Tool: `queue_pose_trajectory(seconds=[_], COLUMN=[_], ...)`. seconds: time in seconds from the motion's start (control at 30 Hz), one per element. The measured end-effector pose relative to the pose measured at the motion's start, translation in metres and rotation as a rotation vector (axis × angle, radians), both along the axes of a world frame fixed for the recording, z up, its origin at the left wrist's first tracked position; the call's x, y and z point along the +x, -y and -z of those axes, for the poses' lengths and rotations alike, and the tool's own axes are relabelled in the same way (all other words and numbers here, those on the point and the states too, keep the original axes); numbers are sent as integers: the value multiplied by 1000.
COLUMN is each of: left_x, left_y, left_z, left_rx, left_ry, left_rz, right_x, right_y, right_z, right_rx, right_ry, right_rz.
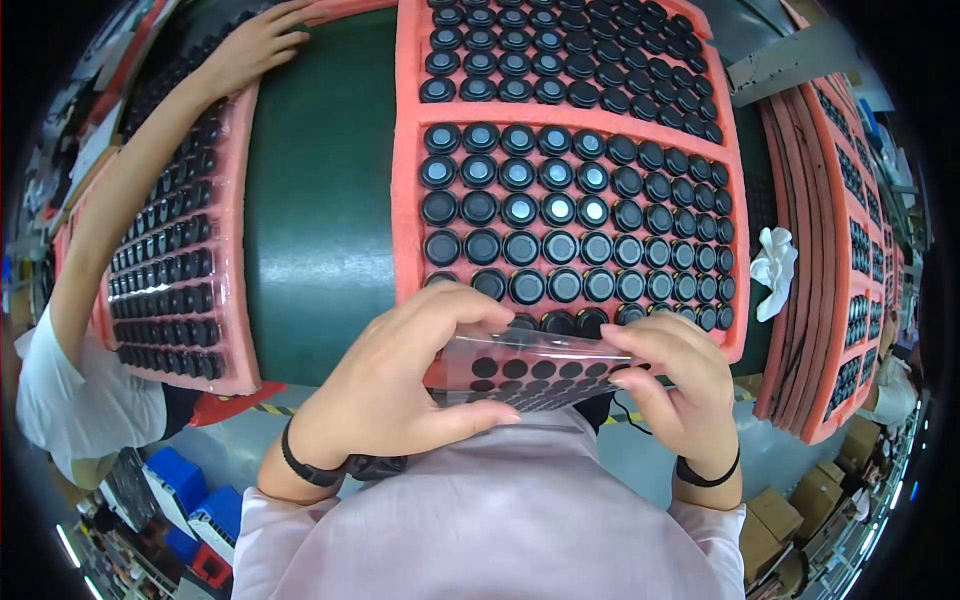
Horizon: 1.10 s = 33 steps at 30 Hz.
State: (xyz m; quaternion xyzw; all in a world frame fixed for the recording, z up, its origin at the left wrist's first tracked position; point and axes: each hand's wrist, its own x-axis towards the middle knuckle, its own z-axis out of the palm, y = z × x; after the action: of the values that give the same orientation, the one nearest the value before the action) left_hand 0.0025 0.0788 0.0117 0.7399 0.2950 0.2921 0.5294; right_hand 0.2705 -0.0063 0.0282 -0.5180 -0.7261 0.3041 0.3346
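Note:
Between my two hands, a clear flexible sheet [535, 385] with rows of black round stickers is held up in front of my body. My left hand [385, 380] grips the sheet's left end between thumb and fingers. At its right end, the thumb and fingers of my right hand [680, 375] pinch the edge. Just beyond lies a pink foam tray [408, 220] filled with rows of black round parts [520, 247]. Many parts toward the far left of the tray have pale grey discs on top; others look plain black. My hands and the sheet cover part of its nearest row.
The tray rests on a green belt [320, 220]. At left, another person's arm [110, 215] reaches over a plastic-covered tray [230, 300]. Stacked pink trays [795, 250], a crumpled white cloth [774, 270] and a metal bracket [795, 65] are at right. Blue bins [175, 485] stand lower left.

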Motion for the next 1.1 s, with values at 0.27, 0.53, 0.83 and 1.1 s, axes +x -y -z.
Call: queue_pose_trajectory(seconds=[0.27,0.53,0.83,1.1], left_x=[29,48,35,21], left_y=[44,67,96,124], left_z=[-8,-22,-51,-65], left_rx=[181,496,611,676], left_ry=[-113,-109,-108,-110], left_rz=[-9,-1,47,44], right_x=[16,-9,-27,-42], right_y=[25,38,67,94], right_z=[-19,-35,-66,-89], right_rx=[163,248,276,243], right_ry=[84,-19,0,70], right_rz=[59,-5,-50,-56])
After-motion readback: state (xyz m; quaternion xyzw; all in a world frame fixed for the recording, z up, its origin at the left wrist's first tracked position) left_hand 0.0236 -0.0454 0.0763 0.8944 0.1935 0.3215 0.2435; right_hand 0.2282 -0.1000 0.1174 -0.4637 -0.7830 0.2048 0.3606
